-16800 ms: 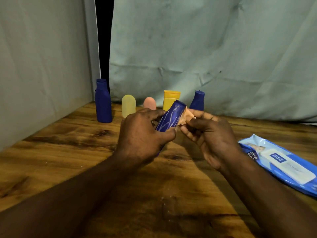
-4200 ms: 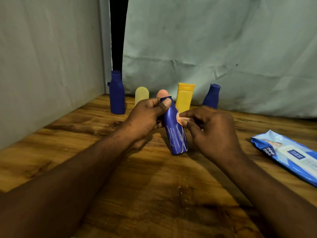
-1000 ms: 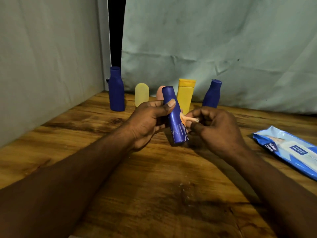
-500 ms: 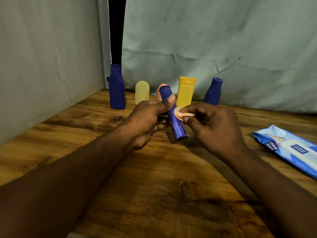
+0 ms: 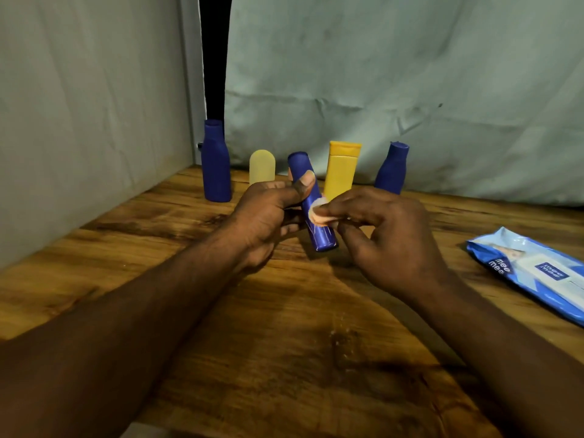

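My left hand (image 5: 268,213) grips a slim dark-blue bottle (image 5: 322,237) above the wooden table (image 5: 284,343). The bottle is nearly upright, its top leaning to the left, and my thumb lies across its upper part. My right hand (image 5: 388,235) pinches a small folded peach wipe (image 5: 319,213) and holds it against the bottle's side near the middle. The bottle's lower end hangs just over the tabletop.
A row stands at the back by the cloth backdrop: a tall blue bottle (image 5: 216,162), a pale yellow capsule-shaped container (image 5: 262,167), a yellow tube (image 5: 342,172) and a small blue bottle (image 5: 392,169). A blue wipes pack (image 5: 537,276) lies at the right.
Over the last second the wipe has moved up and down the bottle's side. The bottle has stayed in my left hand, shifting only slightly.
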